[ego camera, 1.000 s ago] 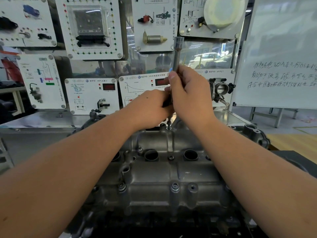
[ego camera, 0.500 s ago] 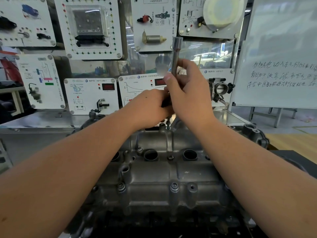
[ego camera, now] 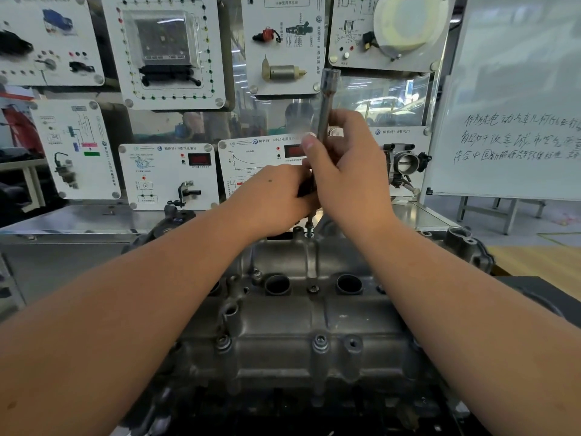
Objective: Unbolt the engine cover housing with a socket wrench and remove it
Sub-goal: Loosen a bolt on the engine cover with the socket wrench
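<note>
I see both hands at the far edge of the engine cover [ego camera: 283, 322], which sits low centre on the bench [ego camera: 78, 218]: right hand [ego camera: 349, 174] curled around the upright shaft of the socket wrench [ego camera: 327, 105], thumb pressed on it, socket end pointing up. Left hand [ego camera: 273, 196] grips the dark lower part of the wrench just beside the right one, directly above a raised bolt [ego camera: 309, 226] on the cover's far rim. More bolts [ego camera: 319, 341] sit seated along the near edge; training panels [ego camera: 166, 48] and a whiteboard [ego camera: 518, 99] stand behind.
</note>
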`<action>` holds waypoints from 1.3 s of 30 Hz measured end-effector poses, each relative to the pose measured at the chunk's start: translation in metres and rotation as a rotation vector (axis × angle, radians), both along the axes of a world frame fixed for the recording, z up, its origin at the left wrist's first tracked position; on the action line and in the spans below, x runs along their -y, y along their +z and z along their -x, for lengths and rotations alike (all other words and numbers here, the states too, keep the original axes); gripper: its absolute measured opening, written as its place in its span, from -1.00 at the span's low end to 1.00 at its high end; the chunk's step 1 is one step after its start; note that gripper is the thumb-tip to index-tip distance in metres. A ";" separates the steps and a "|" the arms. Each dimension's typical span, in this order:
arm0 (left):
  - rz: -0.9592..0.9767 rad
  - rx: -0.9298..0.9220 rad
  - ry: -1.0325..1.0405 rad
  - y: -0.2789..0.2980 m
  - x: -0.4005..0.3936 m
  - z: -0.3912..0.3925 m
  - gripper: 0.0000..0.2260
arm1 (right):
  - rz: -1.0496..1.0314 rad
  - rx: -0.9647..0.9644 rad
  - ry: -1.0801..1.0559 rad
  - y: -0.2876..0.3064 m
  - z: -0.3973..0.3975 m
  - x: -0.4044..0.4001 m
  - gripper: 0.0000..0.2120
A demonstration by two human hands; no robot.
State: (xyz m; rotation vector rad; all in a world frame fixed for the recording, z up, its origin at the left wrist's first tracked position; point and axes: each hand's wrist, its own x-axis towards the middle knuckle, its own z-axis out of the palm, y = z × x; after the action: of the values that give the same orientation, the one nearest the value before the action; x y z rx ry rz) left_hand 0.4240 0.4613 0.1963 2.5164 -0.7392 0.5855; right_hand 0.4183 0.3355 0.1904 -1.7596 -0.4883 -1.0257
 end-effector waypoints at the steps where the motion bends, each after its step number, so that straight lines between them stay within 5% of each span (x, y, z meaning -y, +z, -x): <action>1: 0.000 0.008 -0.004 -0.001 0.000 0.000 -0.83 | -0.008 0.009 -0.012 0.000 -0.001 0.000 -0.79; 39: -0.011 0.003 -0.005 0.001 0.000 0.000 -0.92 | 0.037 -0.015 -0.012 0.002 0.000 -0.001 -0.84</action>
State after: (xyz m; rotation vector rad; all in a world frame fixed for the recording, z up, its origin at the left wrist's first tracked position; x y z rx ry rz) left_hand 0.4238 0.4611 0.1971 2.5233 -0.7518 0.5857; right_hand 0.4180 0.3366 0.1920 -1.8037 -0.4909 -1.0168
